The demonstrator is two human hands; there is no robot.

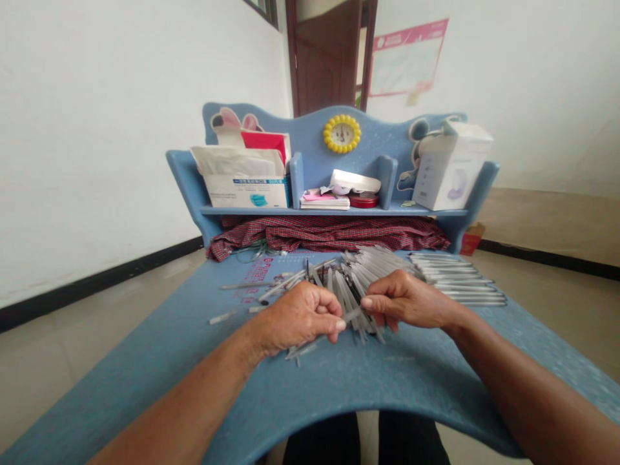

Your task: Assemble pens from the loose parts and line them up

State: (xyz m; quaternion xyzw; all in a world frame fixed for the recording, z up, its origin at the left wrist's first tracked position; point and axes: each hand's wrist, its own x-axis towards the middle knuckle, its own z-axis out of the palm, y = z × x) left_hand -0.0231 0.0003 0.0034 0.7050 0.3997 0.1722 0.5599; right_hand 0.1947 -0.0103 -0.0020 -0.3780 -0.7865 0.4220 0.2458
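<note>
Pinched between left hand (306, 314) and right hand (405, 300): seemingly a clear tube (353, 314).

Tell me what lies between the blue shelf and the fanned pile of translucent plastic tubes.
A rumpled red plaid cloth; the head view shows it beneath the blue shelf, just behind the translucent plastic tubes.

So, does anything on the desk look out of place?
Yes, mildly: a small clear piece lies by itself toward the desk's left side. The loose tubes nearby sit at mixed angles, unlike the orderly row of pens at the right.
</note>
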